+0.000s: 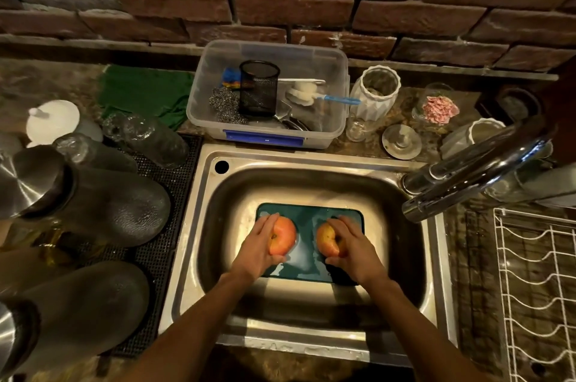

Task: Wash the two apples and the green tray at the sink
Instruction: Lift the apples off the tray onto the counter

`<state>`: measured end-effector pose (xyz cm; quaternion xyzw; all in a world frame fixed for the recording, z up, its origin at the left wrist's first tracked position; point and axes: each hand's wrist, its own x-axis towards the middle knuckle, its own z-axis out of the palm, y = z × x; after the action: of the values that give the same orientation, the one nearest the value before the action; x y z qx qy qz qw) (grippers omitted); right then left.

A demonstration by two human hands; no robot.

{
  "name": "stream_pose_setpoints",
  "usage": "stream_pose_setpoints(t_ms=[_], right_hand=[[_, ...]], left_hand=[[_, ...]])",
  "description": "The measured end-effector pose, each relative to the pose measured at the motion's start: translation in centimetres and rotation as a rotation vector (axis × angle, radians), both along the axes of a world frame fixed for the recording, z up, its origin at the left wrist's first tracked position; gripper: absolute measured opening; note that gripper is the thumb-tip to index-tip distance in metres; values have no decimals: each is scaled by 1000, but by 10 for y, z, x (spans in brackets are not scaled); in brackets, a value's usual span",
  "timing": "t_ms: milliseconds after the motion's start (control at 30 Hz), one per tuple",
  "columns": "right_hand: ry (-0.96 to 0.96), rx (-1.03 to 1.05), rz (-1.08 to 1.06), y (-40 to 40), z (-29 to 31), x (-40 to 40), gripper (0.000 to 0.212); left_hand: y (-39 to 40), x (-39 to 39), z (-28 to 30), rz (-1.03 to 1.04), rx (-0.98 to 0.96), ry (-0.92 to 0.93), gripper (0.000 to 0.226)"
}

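Note:
A wet green tray [307, 222] lies flat on the bottom of the steel sink [311, 182]. Two red-yellow apples sit over it. My left hand [260, 247] grips the left apple [284, 238] from its left side, fingers curled round it. My right hand [355, 244] grips the right apple [327, 241] from its right side. Both apples are low over the tray; whether they touch it is unclear. The tray's near edge is partly hidden by my wrists.
The chrome faucet [473, 169] reaches in from the right, spout above the sink's right rim. A clear plastic bin [268, 129] with scrubbers stands behind the sink. Upturned glasses and jars [121, 207] crowd the mat on the left. A white wire rack [536, 288] sits at the right.

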<state>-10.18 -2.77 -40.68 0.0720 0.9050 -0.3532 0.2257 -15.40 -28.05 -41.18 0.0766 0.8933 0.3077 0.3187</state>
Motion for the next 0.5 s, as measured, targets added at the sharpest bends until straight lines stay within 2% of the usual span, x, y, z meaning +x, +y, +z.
stream_pose_setpoints(t_ms=[333, 500], right_hand=[[7, -24, -65, 1, 11, 0, 91], [66, -33, -89, 3, 35, 7, 90]], left_hand=[[6, -16, 27, -34, -77, 19, 109], [7, -12, 47, 31, -72, 80, 103]])
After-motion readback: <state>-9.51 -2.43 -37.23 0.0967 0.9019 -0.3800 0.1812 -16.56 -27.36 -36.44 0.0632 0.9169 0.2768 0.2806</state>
